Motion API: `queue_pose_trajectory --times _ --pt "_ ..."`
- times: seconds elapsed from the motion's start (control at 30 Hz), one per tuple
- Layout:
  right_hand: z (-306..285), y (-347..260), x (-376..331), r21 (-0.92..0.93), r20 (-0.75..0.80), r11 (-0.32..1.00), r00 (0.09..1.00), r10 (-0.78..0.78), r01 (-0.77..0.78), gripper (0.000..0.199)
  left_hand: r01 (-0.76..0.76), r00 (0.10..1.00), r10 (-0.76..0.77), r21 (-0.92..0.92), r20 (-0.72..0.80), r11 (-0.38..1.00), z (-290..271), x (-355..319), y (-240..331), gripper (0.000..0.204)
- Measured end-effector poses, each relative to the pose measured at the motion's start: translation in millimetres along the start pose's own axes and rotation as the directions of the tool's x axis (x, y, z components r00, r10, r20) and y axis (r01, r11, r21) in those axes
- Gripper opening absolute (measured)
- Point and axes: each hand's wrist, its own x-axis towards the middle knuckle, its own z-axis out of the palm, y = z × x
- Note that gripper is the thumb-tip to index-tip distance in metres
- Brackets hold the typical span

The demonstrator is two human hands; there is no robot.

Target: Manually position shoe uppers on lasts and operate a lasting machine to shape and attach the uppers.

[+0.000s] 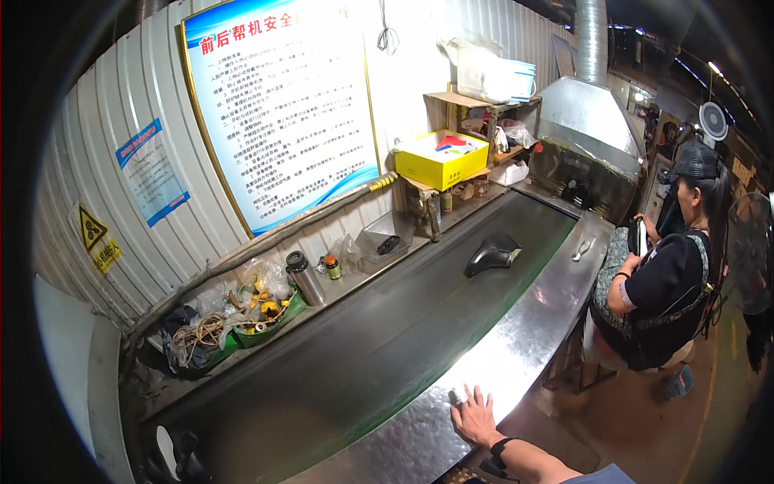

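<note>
My right hand (477,419) rests palm down on the shiny metal ledge (419,444) beside the conveyor belt, its fingers spread and nothing visibly gripped. A dark band circles that wrist. My left hand is out of view. Farther along the dark belt (347,323) lies a black shoe upper (493,255), toward the far end. In the near left corner are a pale sole-shaped piece (167,450) and dark shoe parts (192,460), partly lost in shadow.
At right a co-worker (665,266) handles a dark shoe with a white edge. A metal hood (576,121) stands at the far end. Along the wall are a yellow box (442,160), a thermos (305,278), a small jar (332,266) and a green bag (270,321) of scraps.
</note>
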Motion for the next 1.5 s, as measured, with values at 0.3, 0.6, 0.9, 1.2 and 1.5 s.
queue_pose_trajectory --times 0.3,0.6,0.9,1.2,1.5 --pt "6 3 2 -0.007 0.013 1.000 1.000 0.009 -0.009 0.061 -0.057 0.997 0.054 -0.063 -0.050 0.996 11 10 -9 0.142" --pt "0 -4 5 0.018 -0.010 1.000 1.000 0.023 -0.023 0.059 0.009 1.000 -0.010 -0.041 -0.019 0.999 12 11 -9 0.146" --pt "15 8 -3 -0.023 -0.003 1.000 1.000 0.013 -0.013 0.060 0.002 1.000 -0.002 -0.008 0.006 1.000 19 10 -6 0.145" --pt "18 6 -1 -0.104 -0.107 0.995 0.994 0.004 -0.016 0.058 -0.036 0.997 0.034 -0.020 -0.070 0.999 25 31 -12 0.141" --pt "16 -2 -3 0.041 -0.034 0.999 0.999 0.020 -0.019 0.059 0.019 0.998 -0.017 0.049 -0.052 0.999 42 26 -23 0.144"
